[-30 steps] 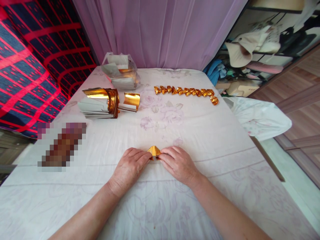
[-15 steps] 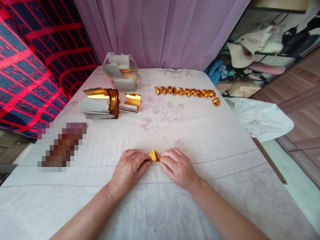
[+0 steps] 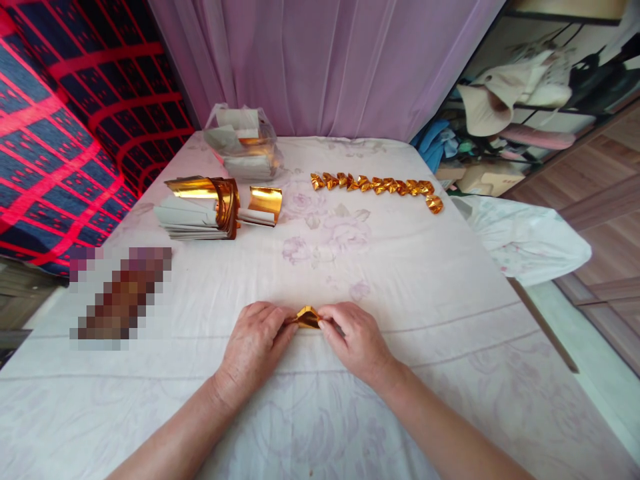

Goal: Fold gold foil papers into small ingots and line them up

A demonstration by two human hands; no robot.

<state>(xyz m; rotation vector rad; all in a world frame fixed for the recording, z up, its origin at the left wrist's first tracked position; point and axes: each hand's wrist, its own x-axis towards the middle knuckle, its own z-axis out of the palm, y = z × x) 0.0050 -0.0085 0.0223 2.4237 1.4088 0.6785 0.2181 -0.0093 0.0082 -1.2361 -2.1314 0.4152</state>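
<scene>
Both hands' grip pinched on gold foil piece

Between my fingers the folded paper shines gold, on a white sheet with pale mauve roses, before a lilac curtain.

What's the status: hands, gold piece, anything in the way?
Left hand and right hand pinch folded gold paper between fingertips, low over bedsheet. Nothing obstructing.

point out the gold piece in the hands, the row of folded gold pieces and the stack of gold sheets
gold piece (image 3: 307,317), head view, its middle between both hands
row of folded gold pieces (image 3: 375,184), head view, mid-row
stack of gold sheets (image 3: 197,208), head view, stack's middle
</scene>
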